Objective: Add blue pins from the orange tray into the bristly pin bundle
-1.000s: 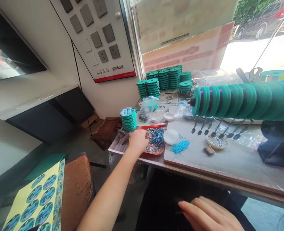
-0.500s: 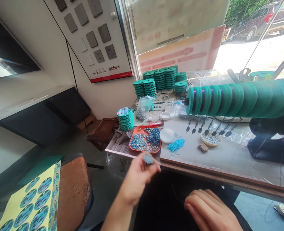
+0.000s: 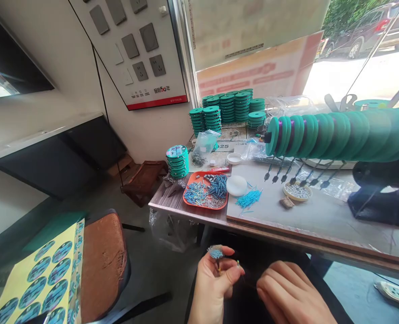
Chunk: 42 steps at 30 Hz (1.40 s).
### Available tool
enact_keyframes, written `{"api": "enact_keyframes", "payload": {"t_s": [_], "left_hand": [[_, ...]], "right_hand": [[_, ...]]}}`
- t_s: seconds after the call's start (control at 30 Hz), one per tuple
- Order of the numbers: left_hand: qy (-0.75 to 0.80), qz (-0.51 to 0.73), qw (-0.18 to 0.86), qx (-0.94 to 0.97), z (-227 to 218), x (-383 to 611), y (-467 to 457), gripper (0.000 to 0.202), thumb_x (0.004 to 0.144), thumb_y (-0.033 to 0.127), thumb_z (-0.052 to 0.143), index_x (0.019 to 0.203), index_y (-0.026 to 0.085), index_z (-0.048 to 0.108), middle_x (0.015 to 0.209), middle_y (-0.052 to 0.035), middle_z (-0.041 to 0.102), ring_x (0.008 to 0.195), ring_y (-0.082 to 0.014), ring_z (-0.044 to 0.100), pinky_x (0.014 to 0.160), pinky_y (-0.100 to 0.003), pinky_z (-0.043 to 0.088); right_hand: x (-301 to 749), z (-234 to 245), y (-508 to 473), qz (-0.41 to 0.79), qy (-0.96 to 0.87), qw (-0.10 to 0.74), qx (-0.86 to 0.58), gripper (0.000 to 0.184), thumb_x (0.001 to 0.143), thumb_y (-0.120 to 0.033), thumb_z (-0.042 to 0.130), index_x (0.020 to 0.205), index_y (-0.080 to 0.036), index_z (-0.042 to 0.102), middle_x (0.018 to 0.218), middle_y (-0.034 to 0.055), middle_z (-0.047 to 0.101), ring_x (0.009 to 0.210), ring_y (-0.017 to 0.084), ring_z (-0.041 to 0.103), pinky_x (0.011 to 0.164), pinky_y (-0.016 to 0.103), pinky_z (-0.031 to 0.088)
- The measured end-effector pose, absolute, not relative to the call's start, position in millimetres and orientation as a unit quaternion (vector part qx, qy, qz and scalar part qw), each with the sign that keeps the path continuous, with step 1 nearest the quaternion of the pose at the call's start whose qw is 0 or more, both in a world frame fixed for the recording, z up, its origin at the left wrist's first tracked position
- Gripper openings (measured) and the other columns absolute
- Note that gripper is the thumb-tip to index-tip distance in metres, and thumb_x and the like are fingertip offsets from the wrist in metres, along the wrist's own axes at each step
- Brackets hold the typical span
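Beside a yellow sheet of round blue stickers (image 3: pixel 40 279) and a worn brown chair seat (image 3: pixel 101 256), the left hand (image 3: pixel 213 281) has drawn back from the red plastic tray (image 3: pixel 202 207) on the counter (image 3: pixel 321 216) to the lap, pinching a small bundle of blue-tipped metal pieces (image 3: pixel 216 254). The right hand (image 3: pixel 290 292) lies curled close by; whether it grips anything cannot be told. Both hands sit below the counter's front edge, with open floor (image 3: pixel 159 265) to the left.

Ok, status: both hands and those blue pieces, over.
Left hand pinching small blue bundle, below the table edge. Right hand beside it, fingers curled, contents hidden. Red tray on table, apart from both.
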<state>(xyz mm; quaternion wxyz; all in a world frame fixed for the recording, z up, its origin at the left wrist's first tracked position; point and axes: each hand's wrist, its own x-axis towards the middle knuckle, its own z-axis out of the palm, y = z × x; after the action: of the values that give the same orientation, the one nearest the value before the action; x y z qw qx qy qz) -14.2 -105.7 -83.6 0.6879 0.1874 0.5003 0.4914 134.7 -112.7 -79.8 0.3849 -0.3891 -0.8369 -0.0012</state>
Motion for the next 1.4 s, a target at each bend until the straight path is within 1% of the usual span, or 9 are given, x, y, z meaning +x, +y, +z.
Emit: {"api": "enact_keyframes", "payload": {"t_s": [0.17, 0.4, 0.77, 0.83, 0.9, 1.0, 1.23, 1.3, 1.4], "left_hand": [[0.51, 0.493, 0.679, 0.19, -81.9, -14.8, -108.1, 0.042, 0.05, 0.023, 0.083, 0.083, 0.013, 0.06, 0.062, -0.0012, 0.061, 0.045, -0.0014, 0.041, 0.04, -0.014, 0.014], [0.508, 0.492, 0.676, 0.206, -85.6, -16.0, -108.7, 0.041, 0.053, 0.025, 0.082, 0.085, 0.014, 0.06, 0.064, -0.0019, 0.061, 0.051, -0.0037, 0.048, 0.042, -0.014, 0.017], [0.512, 0.499, 0.664, 0.219, -86.4, -15.3, -109.9, 0.043, 0.051, 0.026, 0.082, 0.085, 0.013, 0.061, 0.063, -0.0015, 0.06, 0.049, -0.0031, 0.045, 0.04, -0.013, 0.017], [0.512, 0.521, 0.645, 0.226, -86.3, -13.6, -111.1, 0.041, 0.051, 0.026, 0.082, 0.084, 0.013, 0.062, 0.062, -0.0009, 0.06, 0.05, -0.0026, 0.046, 0.042, -0.012, 0.022], [0.505, 0.55, 0.621, 0.239, -85.8, -11.5, -112.1, 0.038, 0.052, 0.025, 0.082, 0.083, 0.014, 0.063, 0.061, -0.0004, 0.06, 0.054, -0.0041, 0.05, 0.05, -0.012, 0.032], [0.495, 0.569, 0.6, 0.266, -84.1, -8.8, -113.5, 0.035, 0.055, 0.024, 0.08, 0.084, 0.015, 0.064, 0.061, -0.0006, 0.06, 0.06, -0.0074, 0.055, 0.061, -0.016, 0.039], [0.507, 0.569, 0.567, 0.313, -76.7, -2.6, -118.2, 0.033, 0.058, 0.023, 0.076, 0.087, 0.015, 0.062, 0.059, -0.0001, 0.06, 0.056, -0.0062, 0.051, 0.056, -0.014, 0.036], [0.536, 0.546, 0.544, 0.345, -74.8, -1.0, -120.5, 0.033, 0.059, 0.022, 0.073, 0.089, 0.015, 0.062, 0.06, -0.0003, 0.06, 0.049, -0.0039, 0.043, 0.05, -0.013, 0.031], [0.565, 0.509, 0.519, 0.39, -74.1, 0.4, -123.6, 0.034, 0.061, 0.024, 0.07, 0.093, 0.015, 0.062, 0.061, -0.0015, 0.06, 0.046, -0.0034, 0.037, 0.045, -0.014, 0.026]], "right_hand": [[135.6, -79.6, -111.2, 0.008, -0.839, 0.383, -0.387, 0.026, 0.089, -0.011, 0.035, 0.065, -0.017, 0.041, 0.057, -0.0014, 0.045, 0.056, 0.01, 0.042, 0.059, 0.022, 0.032], [132.9, -78.9, -111.7, 0.015, -0.841, 0.376, -0.389, 0.025, 0.09, -0.012, 0.034, 0.066, -0.017, 0.04, 0.057, -0.0019, 0.045, 0.057, 0.01, 0.042, 0.061, 0.022, 0.032], [132.5, -87.0, -112.1, 0.021, -0.837, 0.385, -0.389, 0.023, 0.089, -0.011, 0.035, 0.066, -0.017, 0.039, 0.057, -0.0019, 0.044, 0.057, 0.011, 0.041, 0.061, 0.023, 0.031], [132.1, -90.4, -113.2, 0.032, -0.82, 0.409, -0.399, 0.024, 0.09, -0.012, 0.034, 0.067, -0.017, 0.039, 0.058, -0.0013, 0.044, 0.057, 0.011, 0.04, 0.061, 0.023, 0.031], [132.9, -89.8, -113.6, 0.041, -0.811, 0.421, -0.405, 0.025, 0.091, -0.014, 0.032, 0.067, -0.017, 0.039, 0.058, -0.0009, 0.044, 0.057, 0.012, 0.04, 0.059, 0.023, 0.031], [135.5, -81.7, -112.2, 0.039, -0.824, 0.394, -0.404, 0.027, 0.091, -0.014, 0.032, 0.066, -0.017, 0.041, 0.057, -0.001, 0.045, 0.055, 0.01, 0.042, 0.056, 0.021, 0.033], [133.8, -77.1, -108.5, 0.016, -0.808, 0.398, -0.434, 0.026, 0.09, -0.015, 0.032, 0.066, -0.018, 0.042, 0.055, -0.001, 0.046, 0.051, 0.011, 0.043, 0.052, 0.023, 0.033], [134.7, -78.6, -108.5, 0.023, -0.813, 0.389, -0.433, 0.021, 0.09, -0.016, 0.033, 0.072, -0.018, 0.045, 0.059, -0.0012, 0.049, 0.052, 0.011, 0.046, 0.052, 0.024, 0.034], [137.1, -79.6, -110.5, 0.059, -0.828, 0.364, -0.423, 0.009, 0.089, -0.019, 0.04, 0.089, -0.018, 0.049, 0.07, -0.0013, 0.057, 0.06, 0.009, 0.053, 0.057, 0.022, 0.037]]}}
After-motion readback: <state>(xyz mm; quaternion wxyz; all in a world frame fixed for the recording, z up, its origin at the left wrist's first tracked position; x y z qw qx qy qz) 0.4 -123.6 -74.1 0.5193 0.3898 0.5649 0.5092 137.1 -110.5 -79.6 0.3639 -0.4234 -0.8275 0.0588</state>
